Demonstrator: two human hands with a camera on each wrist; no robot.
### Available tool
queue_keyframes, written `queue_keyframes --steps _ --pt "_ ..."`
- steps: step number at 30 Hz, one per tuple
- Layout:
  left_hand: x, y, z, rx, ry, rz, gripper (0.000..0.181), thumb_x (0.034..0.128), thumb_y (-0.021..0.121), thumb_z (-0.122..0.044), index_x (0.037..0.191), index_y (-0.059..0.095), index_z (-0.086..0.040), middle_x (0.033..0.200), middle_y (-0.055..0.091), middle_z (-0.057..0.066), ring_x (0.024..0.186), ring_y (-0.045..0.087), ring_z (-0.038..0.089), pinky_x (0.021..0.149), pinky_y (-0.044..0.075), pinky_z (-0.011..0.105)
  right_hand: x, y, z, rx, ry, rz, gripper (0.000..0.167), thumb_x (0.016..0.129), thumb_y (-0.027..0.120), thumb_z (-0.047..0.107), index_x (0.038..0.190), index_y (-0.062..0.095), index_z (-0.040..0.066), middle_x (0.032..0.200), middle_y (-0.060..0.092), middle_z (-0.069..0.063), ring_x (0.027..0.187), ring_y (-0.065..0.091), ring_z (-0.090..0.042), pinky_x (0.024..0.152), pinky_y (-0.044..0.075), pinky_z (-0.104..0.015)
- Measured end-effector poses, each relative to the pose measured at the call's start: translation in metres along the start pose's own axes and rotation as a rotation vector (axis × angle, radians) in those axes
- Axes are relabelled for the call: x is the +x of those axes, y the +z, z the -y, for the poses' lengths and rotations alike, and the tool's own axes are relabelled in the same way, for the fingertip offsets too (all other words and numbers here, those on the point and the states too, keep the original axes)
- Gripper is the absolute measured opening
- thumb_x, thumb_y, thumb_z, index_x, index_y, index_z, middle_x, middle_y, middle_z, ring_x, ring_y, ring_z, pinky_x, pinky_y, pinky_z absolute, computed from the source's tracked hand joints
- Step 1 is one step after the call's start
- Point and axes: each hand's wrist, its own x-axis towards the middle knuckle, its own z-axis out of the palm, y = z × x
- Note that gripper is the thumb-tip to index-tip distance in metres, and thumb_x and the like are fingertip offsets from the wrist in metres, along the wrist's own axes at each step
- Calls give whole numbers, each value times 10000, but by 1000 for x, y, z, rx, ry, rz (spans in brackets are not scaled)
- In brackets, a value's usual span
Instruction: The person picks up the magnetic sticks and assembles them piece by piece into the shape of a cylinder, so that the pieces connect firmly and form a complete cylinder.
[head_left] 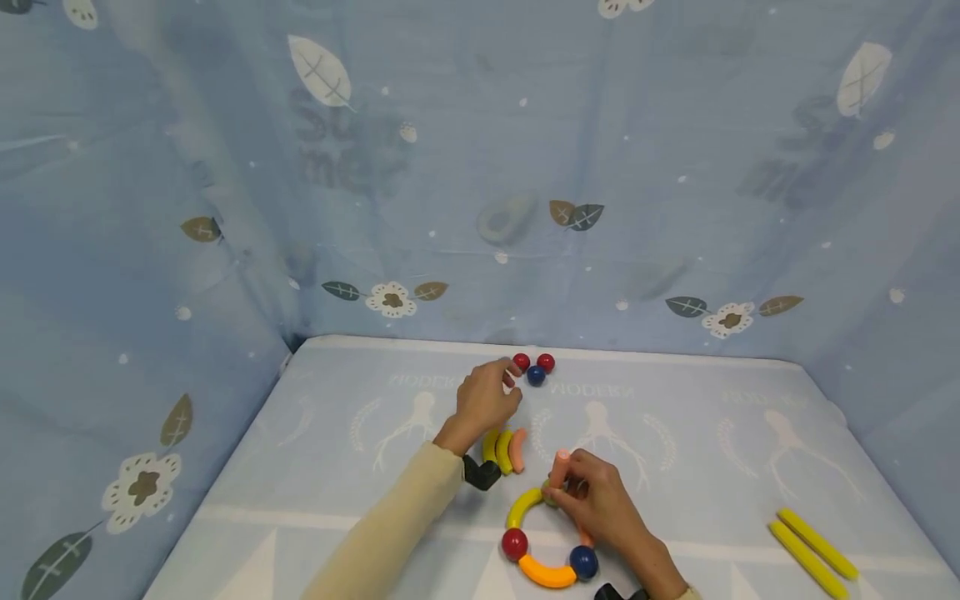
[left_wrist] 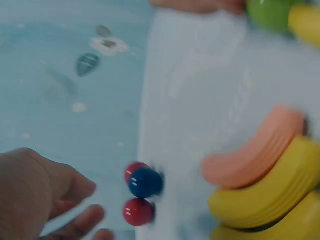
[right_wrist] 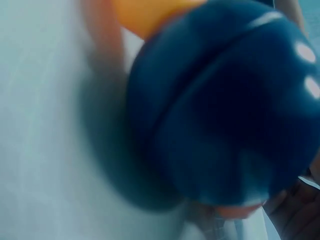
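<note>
Presently, the right hand (head_left: 600,500) pinches a salmon piece (head_left: 559,468) at the ring (head_left: 522,507)

This piece stands nearly upright, just beside the green ball (head_left: 552,493) of the ring, and the hand hides part of the ring's right side. The left hand (head_left: 486,398) keeps nothing between its loosely bent fingers, near two red balls (head_left: 546,362) and one blue ball (head_left: 536,376) at the table's (head_left: 712,467) far edge. Behind its wrist lie three curved pieces (head_left: 504,452); two yellow-green sticks (head_left: 808,560) rest well apart, on the right. Only the left wrist view shows clearly the ridges on the curved pieces; only the right wrist view shows a dark line across the ring's large blue ball (right_wrist: 225,100).
</note>
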Motion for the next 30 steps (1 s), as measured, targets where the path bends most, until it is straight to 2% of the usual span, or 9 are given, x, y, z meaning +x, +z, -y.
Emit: queue_keyframes --steps 3,6,9,11,15,21,25,30 --pt "25 14 4 88 50 -6 294 880 690 -207 1170 663 -172 1007 625 -7 834 577 173 671 497 360 0 -2 0 -2 7 4 249 716 879 92 811 676 200 773 543 102 630 523 -50 547 478 -224" --pt "43 28 4 205 117 -20 342 892 694 -240 1229 659 -190 1064 611 1 931 583 195 700 515 387 0 -3 0 -9 10 4 246 716 883 115 812 674 203 766 534 106 624 517 -49 544 474 -221" --pt "53 38 3 328 173 -53 332 911 685 -282 1233 667 -204 1096 621 6 968 589 221 683 524 407 1 -2 0 -12 -1 -2 244 720 882 132 807 668 209 760 524 104 617 505 -43 536 466 -216" --pt "57 43 2 380 183 -72 312 920 675 -304 1218 689 -212 1093 633 9 949 592 225 653 524 408 1 -1 0 -13 -12 2 240 728 878 143 800 659 210 757 521 92 613 499 -41 532 463 -213" --pt "60 49 1 403 175 -70 268 921 670 -322 1164 739 -232 1036 654 0 879 611 210 618 518 387 1 0 -1 -9 -23 12 241 743 871 157 784 642 221 760 519 76 616 495 -43 531 460 -210" --pt "54 50 3 390 221 -27 174 912 694 -292 1058 772 -240 897 655 -29 721 630 185 576 490 324 0 2 1 -15 -20 8 271 730 878 144 756 623 231 752 515 68 608 492 -52 523 455 -205" --pt "51 49 2 365 209 -9 145 890 728 -276 1020 756 -218 885 636 -32 719 625 196 607 495 337 0 2 2 -11 -18 18 262 738 874 153 757 622 223 760 518 57 613 493 -60 527 454 -206" --pt "49 49 -4 382 203 103 260 903 706 -297 1142 725 -196 995 607 8 811 647 216 675 530 374 1 1 2 -15 -21 13 266 734 877 152 754 621 221 756 515 59 616 500 -67 529 456 -206"
